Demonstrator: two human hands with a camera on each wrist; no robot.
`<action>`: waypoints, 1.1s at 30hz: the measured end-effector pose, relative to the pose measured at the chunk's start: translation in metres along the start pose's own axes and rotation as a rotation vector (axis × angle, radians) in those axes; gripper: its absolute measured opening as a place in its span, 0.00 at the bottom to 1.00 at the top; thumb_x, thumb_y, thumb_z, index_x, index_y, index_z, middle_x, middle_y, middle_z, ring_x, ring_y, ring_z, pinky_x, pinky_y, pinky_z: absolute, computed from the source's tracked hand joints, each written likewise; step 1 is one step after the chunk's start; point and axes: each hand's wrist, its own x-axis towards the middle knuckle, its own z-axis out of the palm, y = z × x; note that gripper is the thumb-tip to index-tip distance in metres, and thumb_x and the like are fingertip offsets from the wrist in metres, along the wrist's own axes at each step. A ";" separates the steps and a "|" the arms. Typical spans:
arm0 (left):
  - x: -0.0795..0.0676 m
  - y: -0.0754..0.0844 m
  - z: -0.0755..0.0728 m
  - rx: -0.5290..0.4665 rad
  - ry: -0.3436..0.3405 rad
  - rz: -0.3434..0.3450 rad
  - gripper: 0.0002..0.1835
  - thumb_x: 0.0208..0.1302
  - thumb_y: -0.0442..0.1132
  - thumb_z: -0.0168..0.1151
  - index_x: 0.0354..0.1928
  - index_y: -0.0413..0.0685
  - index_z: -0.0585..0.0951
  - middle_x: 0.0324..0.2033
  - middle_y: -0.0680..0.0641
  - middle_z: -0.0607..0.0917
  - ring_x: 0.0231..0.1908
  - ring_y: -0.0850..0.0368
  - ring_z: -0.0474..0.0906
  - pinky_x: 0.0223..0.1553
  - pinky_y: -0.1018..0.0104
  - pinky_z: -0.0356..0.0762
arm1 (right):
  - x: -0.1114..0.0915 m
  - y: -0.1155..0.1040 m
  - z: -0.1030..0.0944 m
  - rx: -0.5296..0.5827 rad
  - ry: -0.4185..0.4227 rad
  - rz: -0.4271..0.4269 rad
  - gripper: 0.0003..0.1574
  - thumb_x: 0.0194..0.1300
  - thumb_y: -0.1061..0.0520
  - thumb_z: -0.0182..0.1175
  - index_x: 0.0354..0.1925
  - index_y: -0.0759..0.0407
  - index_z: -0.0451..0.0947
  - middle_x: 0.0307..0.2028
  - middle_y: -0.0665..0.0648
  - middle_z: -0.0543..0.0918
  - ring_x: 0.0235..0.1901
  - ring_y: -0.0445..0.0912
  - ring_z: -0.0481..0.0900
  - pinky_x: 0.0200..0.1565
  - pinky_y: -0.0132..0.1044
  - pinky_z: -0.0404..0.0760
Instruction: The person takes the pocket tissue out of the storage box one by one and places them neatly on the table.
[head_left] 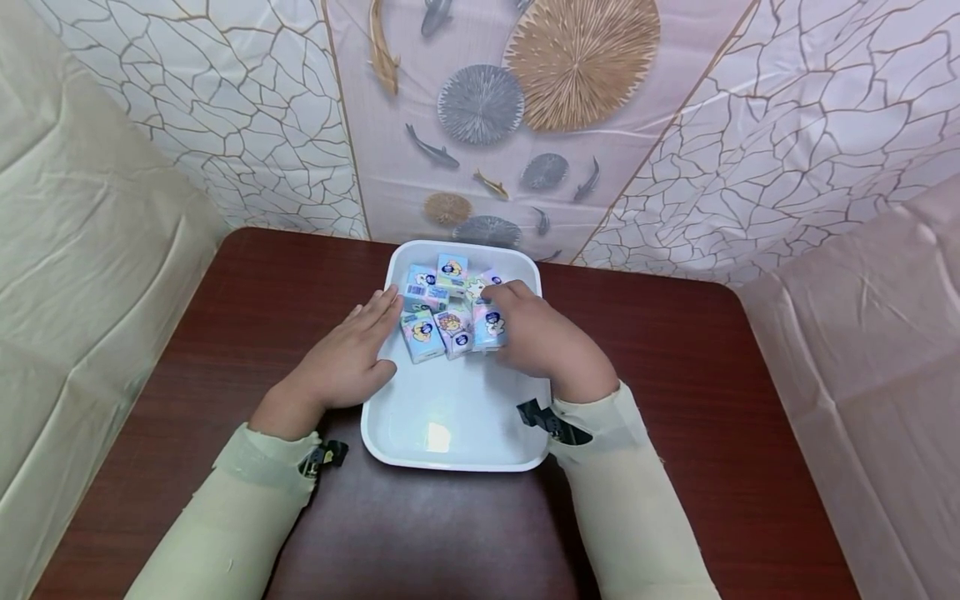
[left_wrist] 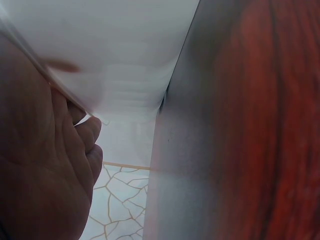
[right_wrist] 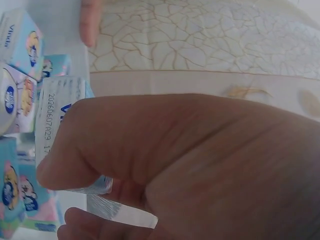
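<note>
Several small packs of tissues (head_left: 423, 337), in light blue and pink wrappers with cartoon prints, lie in the far half of a white tray (head_left: 427, 400). My right hand (head_left: 534, 333) reaches in over the tray's right side. In the right wrist view its thumb and fingers pinch one Vinda tissue pack (right_wrist: 60, 100), which shows a printed date code; other packs (right_wrist: 20, 97) lie beside it. With fingers straight, my left hand (head_left: 348, 358) lies at the tray's left rim, its fingertips close to the packs. The left wrist view shows that hand (left_wrist: 55, 150) against the tray's outer side.
A dark red-brown table (head_left: 667, 358) carries the tray, which stands near its far edge. Patterned cloth (head_left: 480, 183) with fish and round shapes hangs behind it. Plain pale cloth (head_left: 82, 275) encloses the left side, and similar cloth (head_left: 862, 333) the right.
</note>
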 end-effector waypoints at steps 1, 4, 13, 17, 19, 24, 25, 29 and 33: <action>0.000 0.000 0.000 -0.001 0.001 -0.001 0.49 0.79 0.47 0.54 0.93 0.48 0.43 0.93 0.50 0.38 0.93 0.46 0.33 0.91 0.39 0.42 | -0.002 0.001 -0.001 0.001 0.008 -0.001 0.56 0.64 0.65 0.78 0.85 0.54 0.66 0.79 0.61 0.70 0.69 0.55 0.76 0.70 0.53 0.86; 0.000 0.001 0.000 -0.004 0.002 -0.001 0.49 0.79 0.47 0.54 0.93 0.48 0.43 0.94 0.50 0.39 0.93 0.46 0.33 0.91 0.38 0.42 | -0.008 0.005 -0.006 0.005 0.030 -0.003 0.56 0.64 0.66 0.75 0.85 0.53 0.65 0.79 0.60 0.70 0.69 0.55 0.74 0.71 0.53 0.85; -0.001 0.001 0.000 -0.006 0.003 0.003 0.48 0.79 0.46 0.53 0.93 0.48 0.44 0.94 0.49 0.39 0.93 0.45 0.34 0.91 0.38 0.42 | -0.024 0.019 -0.018 0.031 0.070 0.002 0.55 0.65 0.70 0.70 0.86 0.56 0.63 0.81 0.61 0.66 0.72 0.56 0.72 0.73 0.55 0.83; -0.001 0.001 0.000 -0.003 0.007 0.007 0.48 0.79 0.46 0.53 0.93 0.48 0.44 0.94 0.48 0.40 0.93 0.45 0.34 0.91 0.38 0.43 | -0.030 0.025 -0.020 0.044 0.082 0.004 0.54 0.65 0.71 0.68 0.86 0.57 0.63 0.81 0.62 0.65 0.72 0.57 0.72 0.73 0.54 0.84; 0.000 0.001 0.000 -0.002 0.007 0.006 0.48 0.79 0.46 0.53 0.93 0.48 0.44 0.94 0.49 0.40 0.93 0.45 0.34 0.91 0.38 0.43 | -0.032 0.030 -0.021 0.052 0.087 0.010 0.55 0.65 0.72 0.66 0.86 0.58 0.63 0.82 0.62 0.64 0.72 0.57 0.72 0.72 0.54 0.85; 0.000 0.000 0.000 -0.001 0.002 0.003 0.48 0.79 0.47 0.54 0.93 0.48 0.43 0.94 0.50 0.39 0.93 0.46 0.33 0.91 0.38 0.43 | -0.036 0.041 -0.020 0.070 0.101 0.015 0.54 0.66 0.74 0.64 0.86 0.60 0.61 0.83 0.63 0.62 0.72 0.57 0.72 0.72 0.55 0.84; 0.000 0.000 0.000 -0.001 0.003 0.004 0.48 0.79 0.47 0.54 0.93 0.48 0.44 0.94 0.50 0.39 0.93 0.46 0.33 0.91 0.38 0.43 | -0.037 0.044 -0.020 0.075 0.103 0.013 0.53 0.67 0.74 0.64 0.86 0.60 0.61 0.83 0.63 0.62 0.73 0.58 0.72 0.73 0.55 0.84; -0.001 0.000 0.000 -0.002 0.007 0.006 0.49 0.79 0.47 0.54 0.93 0.48 0.44 0.94 0.50 0.39 0.93 0.46 0.34 0.91 0.38 0.43 | -0.040 0.052 -0.019 0.096 0.110 0.006 0.51 0.69 0.72 0.67 0.85 0.61 0.62 0.82 0.64 0.63 0.74 0.59 0.73 0.75 0.58 0.81; -0.001 0.000 0.001 -0.002 0.008 0.004 0.49 0.79 0.47 0.54 0.93 0.49 0.44 0.93 0.51 0.38 0.93 0.46 0.33 0.91 0.38 0.43 | -0.042 0.060 -0.018 0.109 0.104 0.019 0.51 0.70 0.70 0.69 0.85 0.62 0.62 0.82 0.64 0.63 0.74 0.59 0.72 0.76 0.59 0.80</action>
